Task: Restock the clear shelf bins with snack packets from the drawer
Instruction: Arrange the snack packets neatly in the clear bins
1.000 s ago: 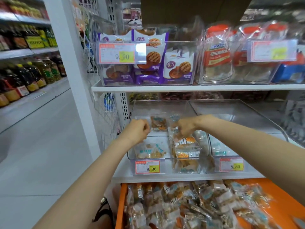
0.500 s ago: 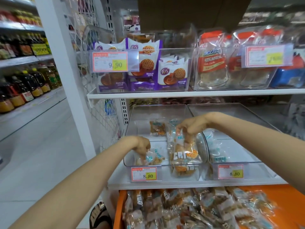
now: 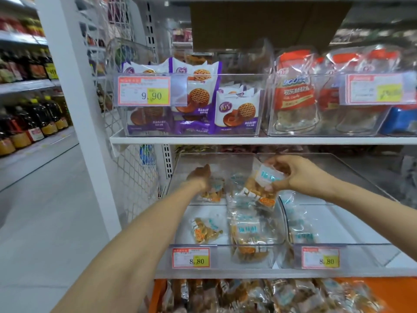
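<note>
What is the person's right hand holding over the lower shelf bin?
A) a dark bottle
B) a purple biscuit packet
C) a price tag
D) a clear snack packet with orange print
D: the right hand pinches a clear snack packet with orange print, above the bin.

Orange drawer (image 3: 398, 291); purple/white pkts (image 3: 237, 115)

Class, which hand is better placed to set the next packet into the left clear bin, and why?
Right. The right hand grips a snack packet over that bin; the left hand is at the bin's back, on a packet lying inside.
</note>
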`<action>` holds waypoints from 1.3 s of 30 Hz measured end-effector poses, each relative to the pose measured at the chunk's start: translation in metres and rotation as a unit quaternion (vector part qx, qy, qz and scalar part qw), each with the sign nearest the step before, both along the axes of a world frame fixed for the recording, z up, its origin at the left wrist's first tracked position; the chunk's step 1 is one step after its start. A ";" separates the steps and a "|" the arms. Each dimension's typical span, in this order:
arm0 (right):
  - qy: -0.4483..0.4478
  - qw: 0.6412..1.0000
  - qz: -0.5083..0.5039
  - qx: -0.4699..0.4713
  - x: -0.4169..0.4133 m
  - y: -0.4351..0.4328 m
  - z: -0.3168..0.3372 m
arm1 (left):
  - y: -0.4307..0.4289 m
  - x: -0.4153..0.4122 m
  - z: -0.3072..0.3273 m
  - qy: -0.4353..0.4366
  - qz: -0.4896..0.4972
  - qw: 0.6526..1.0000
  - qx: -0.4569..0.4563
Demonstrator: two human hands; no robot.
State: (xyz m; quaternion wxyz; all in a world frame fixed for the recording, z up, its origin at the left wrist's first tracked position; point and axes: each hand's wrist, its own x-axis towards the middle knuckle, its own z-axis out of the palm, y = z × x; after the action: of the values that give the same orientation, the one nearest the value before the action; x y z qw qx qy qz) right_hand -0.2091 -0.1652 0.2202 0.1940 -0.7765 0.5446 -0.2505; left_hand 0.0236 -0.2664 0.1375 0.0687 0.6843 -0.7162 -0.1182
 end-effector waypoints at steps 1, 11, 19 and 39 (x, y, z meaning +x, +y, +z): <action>-0.006 1.000 -0.009 0.000 -0.002 0.000 -0.003 | -0.001 -0.002 -0.006 0.008 0.017 1.000 -0.007; -0.018 1.000 -0.010 0.015 0.068 -0.049 -0.020 | 0.045 0.011 -0.013 0.006 0.033 0.987 0.157; 0.040 0.997 -0.004 0.071 0.109 -0.082 -0.065 | 0.078 0.017 -0.035 -0.034 0.009 0.983 0.180; 0.107 0.994 -0.010 -0.013 0.109 -0.093 -0.083 | 0.076 0.020 -0.035 0.140 0.118 0.983 -0.001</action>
State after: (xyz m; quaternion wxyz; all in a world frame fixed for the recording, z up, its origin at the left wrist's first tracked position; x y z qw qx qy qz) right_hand -0.1002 -0.2578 0.1367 0.1215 -0.7961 0.5664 -0.1750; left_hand 0.0437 -0.1908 0.1025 0.1825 0.7405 -0.6139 -0.2038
